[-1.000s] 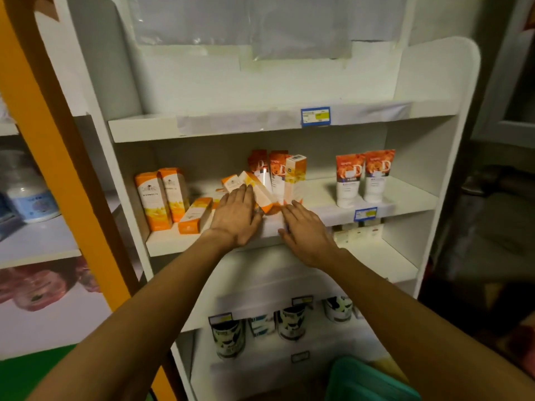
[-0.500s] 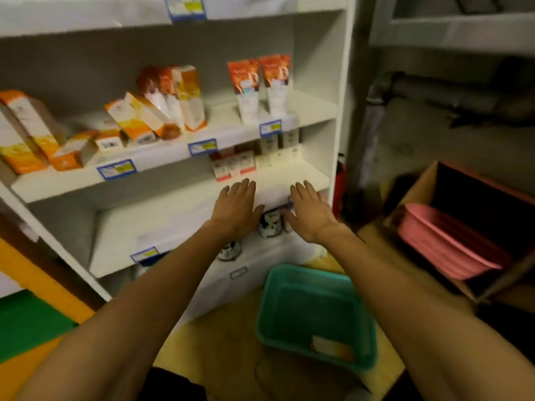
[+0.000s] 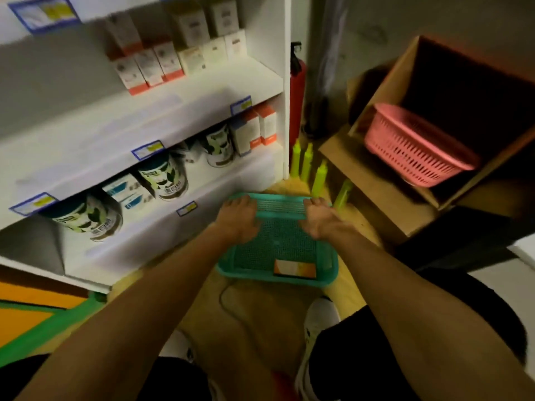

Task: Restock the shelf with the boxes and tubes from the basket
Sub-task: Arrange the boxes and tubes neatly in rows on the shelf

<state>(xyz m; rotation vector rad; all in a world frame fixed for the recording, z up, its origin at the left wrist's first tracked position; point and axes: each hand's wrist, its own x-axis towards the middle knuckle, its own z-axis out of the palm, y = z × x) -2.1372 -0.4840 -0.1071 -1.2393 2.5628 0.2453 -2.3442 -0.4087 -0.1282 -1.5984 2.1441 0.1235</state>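
A teal mesh basket [image 3: 246, 274] sits on the floor in front of the white shelf unit [image 3: 173, 111]. One orange-and-white box [image 3: 293, 268] lies flat at its near right corner; the other mesh is bare. My left hand [image 3: 240, 218] and my right hand [image 3: 318, 219] are palm down over the basket's far end, fingers spread and reaching its far rim. Neither hand holds a box or tube. The orange boxes and tubes on the upper shelf are out of view.
Round tins [image 3: 162, 180] and small boxes [image 3: 254, 131] fill the bottom shelf; white and orange boxes [image 3: 150, 68] stand above. A red extinguisher [image 3: 296, 91] and yellow-green bottles [image 3: 307, 163] flank the shelf. A pink basket [image 3: 411, 146] sits in a cardboard box on the right.
My view has tilted down from the upper shelf to the floor. Both hands left the orange boxes and dropped, palms down, to the teal basket.
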